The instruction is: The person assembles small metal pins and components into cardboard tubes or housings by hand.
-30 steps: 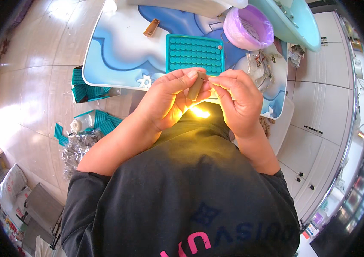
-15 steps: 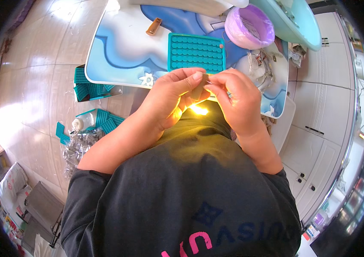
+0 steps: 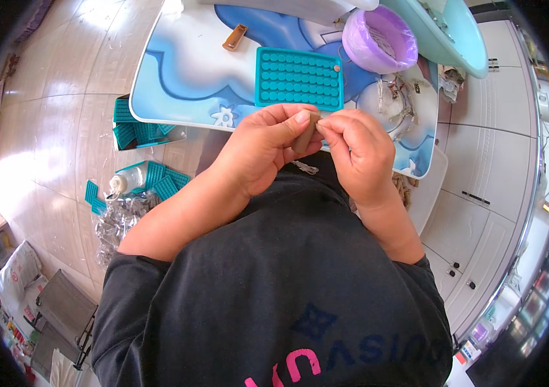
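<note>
My left hand [image 3: 258,145] grips a small brown oblong piece [image 3: 304,135] between thumb and fingers, close to my body at the table's near edge. My right hand [image 3: 361,151] is closed in a pinch at the right side of this piece. What its fingertips hold, if anything, is too small to make out. Just beyond both hands lies a teal tray [image 3: 297,77] with rows of round cups. One small pale round bit [image 3: 337,68] sits at its far right corner.
The blue-and-white table [image 3: 184,87] carries a brown trough-shaped piece [image 3: 235,37], a purple lined basin [image 3: 363,48] and tangled thin strands [image 3: 400,106]. A light-green tub [image 3: 465,45] stands far right. Teal trays [image 3: 142,135] fill a box at left; a white bottle [image 3: 129,179] lies below.
The bright yellow glow below my hands has gone, and pale strands show there. The brown piece is tilted slightly differently in my left hand. Both hands stay nearly in place.
</note>
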Demonstrator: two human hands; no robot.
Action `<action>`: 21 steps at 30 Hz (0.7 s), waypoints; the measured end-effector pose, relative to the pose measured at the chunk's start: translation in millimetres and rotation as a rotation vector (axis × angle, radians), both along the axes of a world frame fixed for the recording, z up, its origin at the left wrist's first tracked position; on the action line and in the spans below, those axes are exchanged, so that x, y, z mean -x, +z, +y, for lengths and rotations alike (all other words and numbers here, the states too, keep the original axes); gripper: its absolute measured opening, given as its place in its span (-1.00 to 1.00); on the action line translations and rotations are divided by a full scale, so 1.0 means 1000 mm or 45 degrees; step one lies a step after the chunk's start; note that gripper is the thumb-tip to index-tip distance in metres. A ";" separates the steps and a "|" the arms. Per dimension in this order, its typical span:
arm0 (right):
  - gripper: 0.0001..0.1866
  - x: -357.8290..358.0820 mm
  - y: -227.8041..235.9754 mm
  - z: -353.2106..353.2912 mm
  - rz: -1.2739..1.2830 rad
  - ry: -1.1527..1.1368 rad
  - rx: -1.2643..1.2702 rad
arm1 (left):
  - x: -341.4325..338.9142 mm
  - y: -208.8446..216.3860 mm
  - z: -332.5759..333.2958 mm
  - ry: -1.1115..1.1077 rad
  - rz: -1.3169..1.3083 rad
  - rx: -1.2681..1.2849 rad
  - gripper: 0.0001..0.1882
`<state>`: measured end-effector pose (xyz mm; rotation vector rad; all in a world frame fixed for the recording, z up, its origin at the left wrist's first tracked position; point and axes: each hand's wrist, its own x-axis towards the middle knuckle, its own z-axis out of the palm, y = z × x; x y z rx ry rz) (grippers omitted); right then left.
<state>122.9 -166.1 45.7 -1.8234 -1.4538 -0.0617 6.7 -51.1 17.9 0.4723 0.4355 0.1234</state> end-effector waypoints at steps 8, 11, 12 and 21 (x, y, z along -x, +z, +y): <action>-0.87 -0.003 -0.005 -0.004 0.068 0.002 -0.033 | -0.002 0.009 0.000 -0.016 0.071 -0.020 -0.72; -0.88 -0.002 -0.004 -0.003 0.009 0.023 -0.043 | -0.002 0.007 -0.001 -0.011 0.088 -0.024 -0.72; -0.88 -0.002 -0.004 -0.003 0.001 0.017 -0.044 | -0.002 0.007 -0.002 -0.013 0.088 -0.024 -0.72; -0.86 -0.003 -0.017 -0.002 -0.021 0.000 0.013 | -0.004 -0.003 -0.005 0.020 0.139 0.017 -0.75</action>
